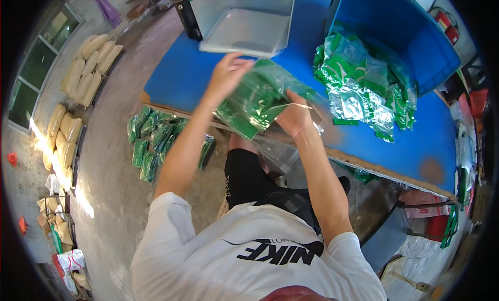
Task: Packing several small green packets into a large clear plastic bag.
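White shirt (260,254) fills the lower edge, closest to the lens, with black shorts (249,181) just beyond it and both bare forearms rising from it toward the surface (176,72).

Between the two hands a bundle of green packets (257,98) is held up in a clear bag, over the near edge of the blue surface. The left hand (227,74) is at the bundle's upper left end, fingers curled over the top of it, its grip closed on the plastic. The right hand (294,115) is at the bundle's lower right side, its grip clenched around the clear film there, which trails loose below toward the knees.

Farther along the surface to the right lies a loose heap of green packets (364,88), spilling out of a blue bin (416,41) tipped on its side. At the far edge sits a grey tray (244,33), with a dark upright object just left of it that is too small to tell.

Down on the concrete floor (104,171), left of the legs and beside the surface's edge, lies a stack of packed green bundles (156,140). Well apart, along the wall to the left, tan sacks (83,72) are laid in rows.
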Action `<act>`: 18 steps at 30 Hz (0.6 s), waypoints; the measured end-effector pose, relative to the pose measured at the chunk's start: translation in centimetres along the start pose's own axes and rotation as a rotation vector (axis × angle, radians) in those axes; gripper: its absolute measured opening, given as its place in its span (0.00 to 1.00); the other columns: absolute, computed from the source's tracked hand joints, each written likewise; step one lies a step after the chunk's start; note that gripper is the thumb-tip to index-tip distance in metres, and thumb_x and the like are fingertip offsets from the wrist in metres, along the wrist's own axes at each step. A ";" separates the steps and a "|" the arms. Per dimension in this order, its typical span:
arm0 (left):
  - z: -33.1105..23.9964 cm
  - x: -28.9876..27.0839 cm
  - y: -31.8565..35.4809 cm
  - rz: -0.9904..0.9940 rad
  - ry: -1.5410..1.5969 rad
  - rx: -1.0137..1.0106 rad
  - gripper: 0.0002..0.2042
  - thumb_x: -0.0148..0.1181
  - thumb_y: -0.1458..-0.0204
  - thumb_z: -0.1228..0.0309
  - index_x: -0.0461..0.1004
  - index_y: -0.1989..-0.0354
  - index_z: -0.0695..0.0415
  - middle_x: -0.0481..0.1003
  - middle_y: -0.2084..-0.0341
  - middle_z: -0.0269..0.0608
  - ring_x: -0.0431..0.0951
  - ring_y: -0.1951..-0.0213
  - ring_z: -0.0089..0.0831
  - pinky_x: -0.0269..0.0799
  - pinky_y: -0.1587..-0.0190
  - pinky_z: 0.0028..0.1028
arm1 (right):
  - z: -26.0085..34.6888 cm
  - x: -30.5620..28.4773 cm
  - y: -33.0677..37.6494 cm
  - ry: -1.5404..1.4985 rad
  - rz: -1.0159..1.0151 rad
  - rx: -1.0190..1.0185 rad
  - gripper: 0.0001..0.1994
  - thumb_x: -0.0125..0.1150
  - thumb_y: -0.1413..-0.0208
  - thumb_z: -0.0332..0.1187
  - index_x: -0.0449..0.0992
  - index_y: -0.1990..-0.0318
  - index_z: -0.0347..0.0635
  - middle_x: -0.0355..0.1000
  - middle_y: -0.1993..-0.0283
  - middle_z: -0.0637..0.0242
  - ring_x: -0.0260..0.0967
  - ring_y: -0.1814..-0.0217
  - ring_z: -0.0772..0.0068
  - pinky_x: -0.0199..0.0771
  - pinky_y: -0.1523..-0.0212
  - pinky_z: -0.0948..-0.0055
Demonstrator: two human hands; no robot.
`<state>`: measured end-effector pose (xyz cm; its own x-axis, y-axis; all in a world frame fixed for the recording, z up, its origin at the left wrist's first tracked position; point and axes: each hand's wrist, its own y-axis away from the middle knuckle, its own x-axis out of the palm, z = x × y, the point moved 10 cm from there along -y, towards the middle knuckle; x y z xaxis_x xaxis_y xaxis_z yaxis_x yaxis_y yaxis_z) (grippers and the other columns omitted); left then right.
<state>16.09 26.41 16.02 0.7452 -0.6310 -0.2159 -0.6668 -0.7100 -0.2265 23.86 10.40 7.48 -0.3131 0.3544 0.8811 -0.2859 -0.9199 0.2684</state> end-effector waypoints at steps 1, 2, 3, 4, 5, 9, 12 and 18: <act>3.9 -1.4 -0.7 0.094 0.067 -0.204 0.33 0.62 0.41 0.54 0.61 0.33 0.62 0.70 0.41 0.52 0.69 0.39 0.32 0.64 0.37 0.33 | -0.2 -1.0 -0.2 -0.061 -0.018 0.026 0.23 0.34 0.28 0.41 0.61 0.35 0.34 0.65 0.36 0.52 0.63 0.34 0.53 0.61 0.32 0.50; 8.6 -3.1 -0.2 0.197 0.190 -0.427 0.36 0.55 0.38 0.47 0.57 0.30 0.61 0.62 0.32 0.48 0.59 0.30 0.36 0.54 0.30 0.35 | -0.9 -0.6 -0.5 -0.115 -0.013 0.071 0.23 0.34 0.27 0.42 0.62 0.36 0.34 0.66 0.37 0.51 0.63 0.34 0.52 0.60 0.32 0.50; 11.0 -3.5 0.3 0.304 0.276 -0.484 0.38 0.48 0.37 0.43 0.52 0.28 0.60 0.59 0.30 0.43 0.56 0.29 0.38 0.52 0.29 0.36 | -0.7 -0.3 -0.1 0.000 -0.003 0.029 0.23 0.36 0.27 0.41 0.61 0.35 0.33 0.65 0.37 0.51 0.63 0.35 0.53 0.61 0.33 0.49; 11.0 -3.2 0.3 0.313 0.276 -0.474 0.38 0.48 0.37 0.43 0.52 0.28 0.60 0.59 0.30 0.43 0.56 0.29 0.38 0.52 0.29 0.36 | -0.3 0.2 0.2 0.003 0.000 0.017 0.23 0.36 0.27 0.41 0.61 0.35 0.33 0.65 0.37 0.51 0.63 0.35 0.53 0.61 0.33 0.49; 10.5 -1.9 0.9 0.412 0.421 -0.467 0.40 0.47 0.37 0.42 0.50 0.27 0.60 0.57 0.29 0.44 0.57 0.29 0.38 0.52 0.29 0.36 | 0.0 0.8 0.4 0.088 -0.005 0.004 0.23 0.36 0.27 0.41 0.61 0.35 0.33 0.65 0.37 0.52 0.63 0.35 0.53 0.61 0.33 0.49; 8.3 1.8 2.8 0.618 0.565 -0.481 0.40 0.43 0.36 0.41 0.48 0.26 0.59 0.58 0.30 0.45 0.57 0.29 0.37 0.53 0.29 0.37 | 0.5 2.9 -0.6 0.165 -0.021 0.072 0.26 0.38 0.28 0.48 0.64 0.36 0.34 0.67 0.37 0.54 0.64 0.34 0.55 0.62 0.33 0.49; 5.5 3.2 3.1 0.622 0.624 -0.420 0.40 0.42 0.36 0.40 0.47 0.25 0.59 0.59 0.30 0.44 0.59 0.30 0.37 0.56 0.30 0.36 | 0.2 3.9 -1.6 0.079 0.058 0.126 0.30 0.40 0.31 0.55 0.67 0.38 0.36 0.68 0.37 0.54 0.64 0.34 0.56 0.62 0.33 0.51; 6.2 1.2 4.3 0.502 0.777 -0.534 0.40 0.41 0.35 0.41 0.47 0.26 0.61 0.60 0.31 0.43 0.62 0.32 0.35 0.58 0.31 0.35 | -0.5 5.6 -0.1 0.090 0.240 0.185 0.33 0.40 0.32 0.57 0.65 0.35 0.37 0.64 0.33 0.51 0.63 0.31 0.54 0.59 0.32 0.43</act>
<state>14.04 24.52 8.90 0.3143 -0.7816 0.5387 -0.9488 -0.2398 0.2057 21.69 12.60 12.21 -0.4334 0.1290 0.8919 -0.0271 -0.9911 0.1302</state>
